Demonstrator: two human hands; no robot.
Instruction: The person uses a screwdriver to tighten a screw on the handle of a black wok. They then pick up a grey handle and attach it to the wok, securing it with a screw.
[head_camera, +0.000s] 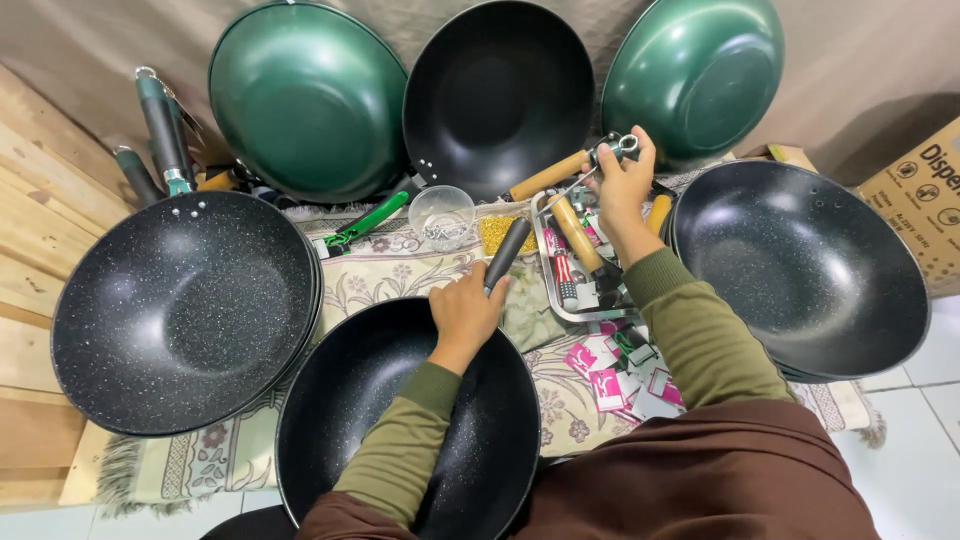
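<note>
I see the black wok (400, 430) lying directly below me, nearest of all the pans, with its dark handle (507, 252) pointing away toward the middle of the patterned mat (390, 275). My left hand (464, 312) sits at the wok's far rim, fingers curled closed around the base of that handle. My right hand (622, 180) is raised further out and to the right, fingers pinched shut on a small metal fitting (627, 146); whether it touches anything else I cannot tell.

Just under the right hand lies a metal tray (580, 265) holding wooden-gripped handles (575, 232) and small red-and-white packets, their details too small to make out. More pink and white packets (615, 375) lie loose on the mat beside my right forearm. A clear glass bowl (442, 215) stands between the tray and a green-handled tool (365, 222), with small metal pieces in it.

A speckled black wok (180, 310) rests on a stack to my left, another (800, 265) to my right. Two green woks (305, 95) (695, 70) and a black one (497, 90) lean against the back wall.
</note>
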